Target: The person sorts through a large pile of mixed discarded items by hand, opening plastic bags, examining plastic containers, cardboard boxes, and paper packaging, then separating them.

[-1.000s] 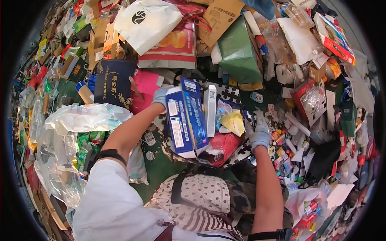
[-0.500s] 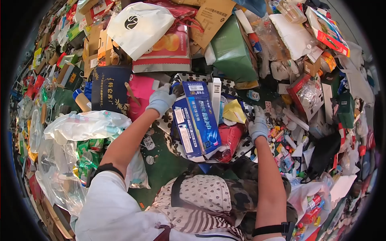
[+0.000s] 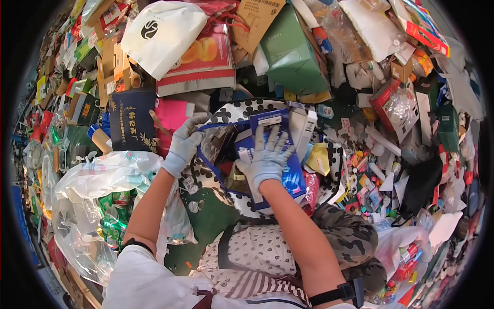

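Note:
In the head view a black-and-white flower-patterned bag (image 3: 239, 109) with blue edging lies open in front of me. My left hand (image 3: 184, 145), in a pale glove, is closed on the bag's blue-edged rim at the left. My right hand (image 3: 266, 157), gloved too, rests with spread fingers on a blue printed box (image 3: 294, 177) inside the bag. Beside that box stand a slim white box (image 3: 302, 123) and a crumpled yellow paper (image 3: 319, 158). Red plastic wrapping (image 3: 312, 189) shows at the bag's right side. Shadow hides much of the bag's left interior.
Mixed waste surrounds me. A clear bag of green cans (image 3: 74, 219) sits at the left, a dark blue box (image 3: 133, 121) above it. Behind the patterned bag are a red carton (image 3: 206, 62) and a green box (image 3: 293, 56). Small colourful scraps (image 3: 365, 180) spread to the right.
My right hand has moved left from the bag's right edge onto the blue box. My left hand has shifted slightly down and left, pulling the rim outward; the bag's left side now gapes wider.

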A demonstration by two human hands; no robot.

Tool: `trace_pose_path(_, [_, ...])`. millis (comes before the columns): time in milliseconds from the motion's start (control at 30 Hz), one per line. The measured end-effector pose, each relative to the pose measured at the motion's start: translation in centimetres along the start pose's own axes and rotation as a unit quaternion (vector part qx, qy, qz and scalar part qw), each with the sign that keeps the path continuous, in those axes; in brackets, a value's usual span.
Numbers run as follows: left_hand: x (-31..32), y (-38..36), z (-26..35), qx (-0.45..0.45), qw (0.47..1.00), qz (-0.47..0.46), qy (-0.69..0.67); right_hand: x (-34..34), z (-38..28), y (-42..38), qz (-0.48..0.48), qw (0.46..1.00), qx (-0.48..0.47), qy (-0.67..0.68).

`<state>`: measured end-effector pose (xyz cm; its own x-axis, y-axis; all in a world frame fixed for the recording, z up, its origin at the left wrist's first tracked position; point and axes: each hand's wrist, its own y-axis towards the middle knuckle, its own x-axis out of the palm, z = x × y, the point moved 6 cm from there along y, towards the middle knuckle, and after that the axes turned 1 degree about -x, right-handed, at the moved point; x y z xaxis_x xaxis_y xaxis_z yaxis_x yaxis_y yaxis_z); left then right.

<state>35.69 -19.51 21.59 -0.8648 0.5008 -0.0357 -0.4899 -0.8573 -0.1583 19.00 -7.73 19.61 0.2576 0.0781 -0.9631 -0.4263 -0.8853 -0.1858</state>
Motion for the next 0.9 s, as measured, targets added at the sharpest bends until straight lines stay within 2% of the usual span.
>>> trace_pose_path(67, [0.1, -0.6, -0.1, -0.002, 1.0, 0.006, 0.019, -0.8, 0.9, 0.1, -0.013, 1.0, 0.009, -0.002])
trace_pose_path(133, [-0.2, 0.3, -0.6, -0.033, 0.987, 0.073, 0.138, -1.9, 1.2, 0.4, -0.014, 0.996, -0.057, 0.064])
trace_pose_path(167, [0.2, 0.9, -0.3, -0.034, 0.988, 0.072, 0.133, -2.4, 1.9, 0.3, 0.059, 0.995, -0.074, 0.035])
trace_pose_path(200, [0.9, 1.8, 1.3, 0.028, 0.908, 0.085, 0.409, -2.3, 3.0, 0.3, 0.076, 0.996, -0.048, 0.029])
trace_pose_path(233, [2.1, 2.6, 2.4, 0.088, 0.749, 0.091, 0.651, -2.5, 3.8, 0.4, 0.093, 0.995, -0.023, 0.025])
trace_pose_path(267, [2.7, 3.3, 3.2, 0.153, 0.733, 0.126, 0.651, -2.4, 4.1, 0.5, 0.094, 0.995, -0.023, 0.021])
trace_pose_path(300, [3.3, 4.5, 3.2, 0.154, 0.735, 0.127, 0.649, -2.3, 5.0, 0.7, 0.091, 0.995, 0.032, 0.024])
trace_pose_path(333, [4.2, 5.9, 3.2, 0.169, 0.701, 0.123, 0.682, -2.1, 5.9, 0.7, 0.087, 0.992, 0.09, 0.028])
trace_pose_path(367, [4.9, 7.1, 3.1, 0.184, 0.666, 0.119, 0.713, -1.8, 6.3, 0.7, 0.085, 0.992, 0.092, 0.026])
trace_pose_path(400, [5.1, 8.8, 1.9, 0.182, 0.668, 0.117, 0.712, -0.8, 7.0, 0.7, 0.052, 0.988, 0.112, 0.097])
trace_pose_path(433, [5.2, 11.2, -0.7, 0.117, 0.643, 0.068, 0.754, 0.3, 7.4, 0.7, 0.02, 0.977, 0.13, 0.169])
trace_pose_path(467, [5.1, 12.8, -2.7, 0.053, 0.612, 0.021, 0.788, 1.0, 7.5, 0.5, 0.03, 0.986, 0.128, 0.106])
trace_pose_path(500, [5.2, 13.3, -2.7, 0.055, 0.614, 0.025, 0.787, 0.4, 7.1, 0.3, 0.033, 0.986, 0.125, 0.105])
trace_pose_path(567, [5.6, 14.4, -3.7, 0.018, 0.662, -0.025, 0.749, -0.2, 6.2, 0.0, -0.01, 0.976, 0.12, 0.183])
trace_pose_path(600, [5.3, 12.8, -0.6, 0.011, 0.769, 0.002, 0.639, -0.4, 5.7, -0.1, -0.039, 0.963, 0.107, 0.243])
trace_pose_path(633, [4.1, 11.0, 1.5, 0.022, 0.889, 0.034, 0.456, -0.6, 5.4, -0.2, -0.034, 0.962, 0.115, 0.246])
trace_pose_path(667, [2.1, 11.8, -2.2, -0.031, 0.985, 0.043, 0.166, 0.0, 4.9, -0.5, -0.075, 0.94, 0.132, 0.306])
trace_pose_path(700, [1.7, 10.0, -0.6, 0.004, 0.998, 0.057, 0.033, 0.9, 4.3, -0.9, -0.115, 0.912, 0.149, 0.365])
trace_pose_path(733, [2.3, 7.6, 1.1, -0.021, 0.998, 0.052, -0.027, 1.7, 4.0, -1.0, -0.091, 0.905, 0.157, 0.386])
trace_pose_path(767, [2.7, 6.9, -0.5, -0.001, 0.995, 0.02, -0.102, 2.6, 3.6, -1.3, -0.066, 0.897, 0.166, 0.405])
trace_pose_path(833, [5.2, 3.5, 0.0, 0.015, 0.999, -0.003, -0.036, 2.2, 2.8, -0.3, -0.076, 0.928, 0.196, 0.307])
trace_pose_path(900, [6.2, 1.6, -0.5, 0.027, 0.999, -0.022, -0.038, 2.0, 2.7, 0.7, -0.127, 0.894, 0.234, 0.359])
